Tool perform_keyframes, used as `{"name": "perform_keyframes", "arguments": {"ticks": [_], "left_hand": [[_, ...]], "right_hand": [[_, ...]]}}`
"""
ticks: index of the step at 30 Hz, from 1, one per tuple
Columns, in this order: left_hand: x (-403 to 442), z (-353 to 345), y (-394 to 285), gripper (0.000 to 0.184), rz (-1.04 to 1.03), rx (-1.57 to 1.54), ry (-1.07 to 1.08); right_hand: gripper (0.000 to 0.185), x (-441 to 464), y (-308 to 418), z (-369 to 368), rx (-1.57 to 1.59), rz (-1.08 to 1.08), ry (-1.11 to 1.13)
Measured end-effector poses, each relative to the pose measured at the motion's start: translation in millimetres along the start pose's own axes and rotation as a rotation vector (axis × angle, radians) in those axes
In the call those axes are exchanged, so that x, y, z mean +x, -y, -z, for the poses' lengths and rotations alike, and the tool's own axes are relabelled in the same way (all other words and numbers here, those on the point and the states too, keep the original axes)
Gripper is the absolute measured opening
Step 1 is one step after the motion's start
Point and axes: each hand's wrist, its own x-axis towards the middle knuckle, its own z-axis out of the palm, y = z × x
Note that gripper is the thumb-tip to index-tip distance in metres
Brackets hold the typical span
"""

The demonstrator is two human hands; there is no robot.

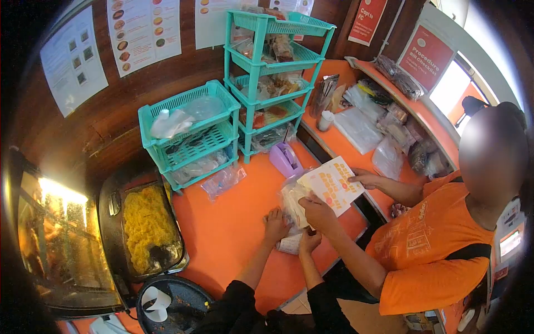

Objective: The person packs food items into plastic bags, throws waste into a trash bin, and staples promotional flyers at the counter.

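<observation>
My left hand (pixel 275 225) rests at the left side of a clear plastic bag (pixel 290 204) on the orange counter, its fingers bent against the plastic. My right hand (pixel 310 241) is closed at the bag's lower right edge, beside a white printed slip (pixel 290 244). Across the bag reaches the hand of a person in an orange shirt (pixel 425 236). That person's other hand holds a white printed card (pixel 334 186) with orange and yellow lettering above the bag's right side. What the bag holds is hard to make out.
A purple tape dispenser (pixel 286 160) stands behind the bag. Teal basket racks (pixel 189 131) hold packets at the back. To the left are a tray of yellow food (pixel 149 225) and a lit glass case (pixel 61 239). A black pan (pixel 178 300) sits at the lower left.
</observation>
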Motion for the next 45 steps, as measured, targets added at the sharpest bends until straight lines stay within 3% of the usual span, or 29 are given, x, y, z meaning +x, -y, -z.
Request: {"name": "perform_keyframes", "arguments": {"ticks": [4,6,7,10,12,13,15,18,22,26,30,32,37,39,43,45], "left_hand": [[-19,4,-8,0.069,0.004,0.009,0.069],[-30,8,-13,0.068,0.019,0.016,0.065],[-33,10,-15,0.065,0.008,-0.010,0.038],[-37,7,-11,0.059,-0.025,0.001,-0.017],[-38,4,-10,0.056,-0.051,0.034,-0.043],[-34,5,-11,0.055,-0.027,0.061,-0.045],[-27,7,-16,0.053,-0.007,0.082,-0.045],[-21,8,-25,0.051,0.034,0.154,0.043],[-27,-2,-22,0.046,-0.005,0.092,-0.121],[-56,21,-16,0.040,0.006,-0.055,-0.176],[-85,40,-2,0.038,0.105,-0.271,-0.057],[-95,49,-3,0.039,-0.026,-0.455,-0.036],[-101,43,1,0.046,-0.262,-0.254,0.172],[-94,41,-3,0.045,-0.312,-0.164,0.196],[-91,40,-18,0.046,-0.333,-0.097,0.159],[-80,46,-28,0.045,-0.310,-0.094,0.120]], "right_hand": [[0.022,-3,13,11,0.184,-0.048,0.046],[0.030,-7,13,19,0.574,-0.178,0.187],[0.030,-13,15,24,0.575,-0.184,0.185],[0.039,-37,30,48,0.368,-0.142,0.210],[0.044,-49,39,58,-0.099,-0.084,0.510],[0.044,-52,36,59,-0.099,-0.085,0.505],[0.055,-57,34,60,-0.444,0.371,0.577],[0.056,-64,38,58,-0.634,0.441,0.537],[0.064,-59,40,62,-0.767,0.471,0.567],[0.069,-51,30,73,-0.566,0.497,0.685],[0.073,-47,29,74,-0.478,0.514,0.674],[0.075,-44,33,75,-0.410,0.465,0.685],[0.078,-36,16,88,-0.211,0.454,0.726],[0.083,-39,6,97,0.090,0.121,0.781],[0.079,-34,-37,110,-0.153,0.250,0.676],[0.076,-30,-28,107,0.044,-0.049,0.605]]}}
